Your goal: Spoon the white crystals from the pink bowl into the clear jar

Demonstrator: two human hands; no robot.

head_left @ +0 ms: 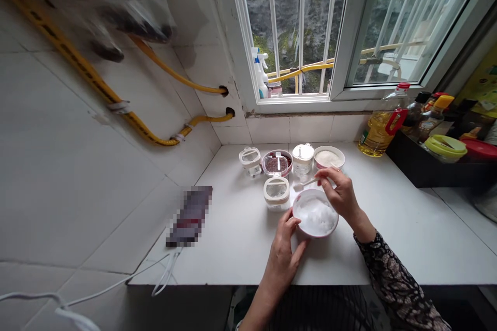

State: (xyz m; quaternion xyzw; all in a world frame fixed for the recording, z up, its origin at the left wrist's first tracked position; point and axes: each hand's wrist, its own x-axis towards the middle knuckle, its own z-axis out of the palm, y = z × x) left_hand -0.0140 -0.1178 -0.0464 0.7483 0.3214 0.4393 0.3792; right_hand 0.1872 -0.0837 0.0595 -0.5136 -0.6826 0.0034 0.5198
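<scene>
My left hand (284, 251) grips the near left side of a white bowl (319, 236) with a pinkish rim, thumb and fingers against its wall. White powder or grains (316, 214) lie heaped inside it. Over the bowl's far right edge, my right hand (340, 195) pinches the handle of a small white spoon (305, 184). The spoon's scoop points left, beyond the far rim; its contents are hard to make out. Just left of the bowl stands a clear lidded jar (276, 201).
Behind are a second clear jar (250, 161), a bowl of dark red bits (267, 165) with a clear lid over it, a white-topped jar (303, 158) and a bowl of pale grains (329, 158). An oil bottle (376, 132) and a black condiment box (404, 163) stand right. A blurred dark object (190, 217) lies left.
</scene>
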